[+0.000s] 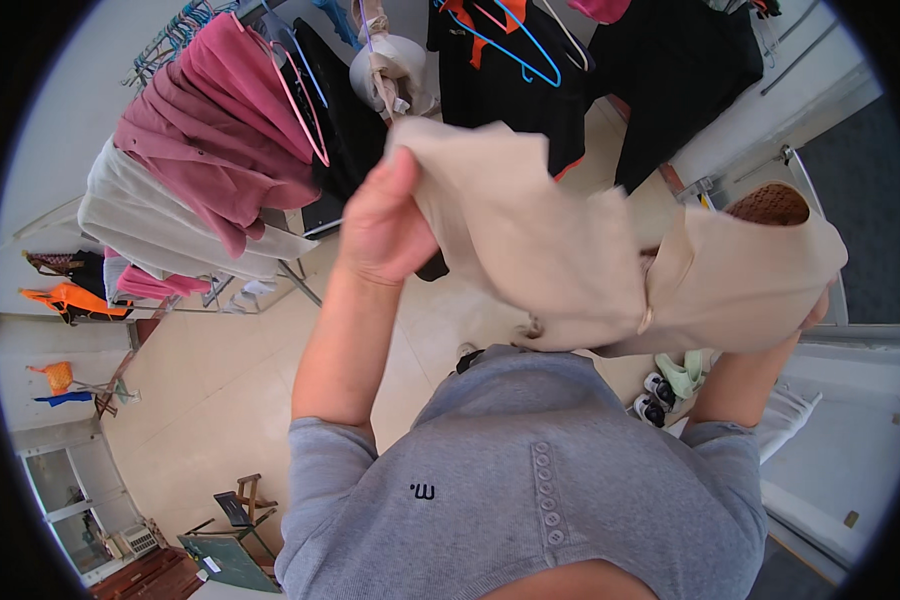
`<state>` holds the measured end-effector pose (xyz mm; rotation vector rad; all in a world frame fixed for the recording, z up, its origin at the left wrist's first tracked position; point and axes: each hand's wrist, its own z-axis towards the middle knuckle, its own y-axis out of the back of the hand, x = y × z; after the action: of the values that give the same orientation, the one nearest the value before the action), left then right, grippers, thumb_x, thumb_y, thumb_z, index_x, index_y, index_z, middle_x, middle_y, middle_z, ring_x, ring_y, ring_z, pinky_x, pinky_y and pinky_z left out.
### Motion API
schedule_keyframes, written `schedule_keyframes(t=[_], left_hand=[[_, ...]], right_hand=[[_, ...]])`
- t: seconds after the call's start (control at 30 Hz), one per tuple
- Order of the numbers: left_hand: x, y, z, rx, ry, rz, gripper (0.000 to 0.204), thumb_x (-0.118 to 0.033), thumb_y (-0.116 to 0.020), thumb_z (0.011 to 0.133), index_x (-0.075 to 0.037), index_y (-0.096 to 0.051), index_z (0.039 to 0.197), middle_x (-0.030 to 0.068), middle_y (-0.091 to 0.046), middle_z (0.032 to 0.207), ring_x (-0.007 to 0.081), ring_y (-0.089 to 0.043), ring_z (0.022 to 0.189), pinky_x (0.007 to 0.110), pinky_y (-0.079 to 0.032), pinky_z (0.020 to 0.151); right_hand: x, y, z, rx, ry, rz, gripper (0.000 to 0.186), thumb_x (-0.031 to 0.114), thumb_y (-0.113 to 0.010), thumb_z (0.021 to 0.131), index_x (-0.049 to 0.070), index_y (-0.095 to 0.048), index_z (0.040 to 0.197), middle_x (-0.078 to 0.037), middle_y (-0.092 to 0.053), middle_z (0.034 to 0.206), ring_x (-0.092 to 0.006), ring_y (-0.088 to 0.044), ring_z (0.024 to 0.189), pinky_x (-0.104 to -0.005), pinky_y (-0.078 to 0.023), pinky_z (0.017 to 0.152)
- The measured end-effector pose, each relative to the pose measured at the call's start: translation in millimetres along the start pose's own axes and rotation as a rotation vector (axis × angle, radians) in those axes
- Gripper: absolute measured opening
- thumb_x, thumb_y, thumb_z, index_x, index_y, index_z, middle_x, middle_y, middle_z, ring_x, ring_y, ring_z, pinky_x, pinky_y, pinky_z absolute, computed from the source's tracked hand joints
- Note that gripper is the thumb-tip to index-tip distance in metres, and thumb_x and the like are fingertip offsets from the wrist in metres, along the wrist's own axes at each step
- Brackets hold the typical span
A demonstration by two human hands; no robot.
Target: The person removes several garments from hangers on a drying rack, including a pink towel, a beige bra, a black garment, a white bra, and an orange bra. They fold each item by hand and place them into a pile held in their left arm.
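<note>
A beige cloth garment [540, 225] is stretched out in the air before my chest, slightly blurred; its exact kind I cannot make out. Its upper left corner is pinched between the thumb and fingers of my left hand [388, 225]. At the other end my right hand [818, 308] supports the cloth from behind, and only a sliver of it shows past the edge. A brown textured patch [770, 205] is visible in an opening at the garment's right end. Near its middle, a small loop or gathered seam pulls the cloth together.
Pink garments [205, 130] and a white towel-like cloth [160, 215] hang at the left. A pale bra [390, 75], dark clothes [505, 95] and a blue hanger [510, 50] hang ahead. Shoes [650, 400] and green slippers [682, 372] sit on the floor [230, 390]. A green board-like item [228, 562] stands lower left.
</note>
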<state>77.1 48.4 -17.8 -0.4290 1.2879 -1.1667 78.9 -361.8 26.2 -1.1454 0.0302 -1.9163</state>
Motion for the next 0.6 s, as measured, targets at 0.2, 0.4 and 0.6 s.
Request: schedule_keyframes(t=[0.2, 0.4, 0.6], left_hand=[[-51.4, -37.3, 7.1, 0.233, 0.010, -0.201, 0.052, -0.027, -0.045, 0.103, -0.001, -0.035, 0.147, 0.0174, -0.040, 0.151, 0.0316, -0.037, 0.141, 0.051, -0.027, 0.117], [-65.8, -58.8, 17.9, 0.225, -0.048, 0.133, 0.051, -0.025, -0.046, 0.102, -0.002, -0.038, 0.146, 0.0135, -0.045, 0.148, 0.0288, -0.039, 0.140, 0.046, -0.029, 0.116], [-88.1, -95.6, 26.4, -0.025, -0.016, 0.976, 0.064, -0.051, -0.042, 0.102, 0.001, -0.048, 0.139, 0.0081, -0.054, 0.138, 0.0212, -0.047, 0.130, 0.039, -0.033, 0.110]], right_hand=[[14.9, 26.2, 24.5, -0.145, -0.013, 0.069, 0.044, 0.021, -0.037, 0.106, 0.003, -0.037, 0.147, -0.017, -0.044, 0.147, -0.0291, -0.045, 0.136, -0.0469, -0.037, 0.114], [10.4, 24.2, 50.7, -0.136, -0.010, 0.149, 0.044, 0.024, -0.041, 0.106, 0.001, -0.041, 0.143, -0.014, -0.049, 0.144, -0.0281, -0.046, 0.134, -0.0457, -0.037, 0.113], [18.1, 37.0, 70.4, -0.090, -0.147, 0.238, 0.050, 0.023, -0.050, 0.102, -0.006, -0.040, 0.142, -0.017, -0.047, 0.145, -0.0293, -0.042, 0.137, -0.0479, -0.031, 0.115]])
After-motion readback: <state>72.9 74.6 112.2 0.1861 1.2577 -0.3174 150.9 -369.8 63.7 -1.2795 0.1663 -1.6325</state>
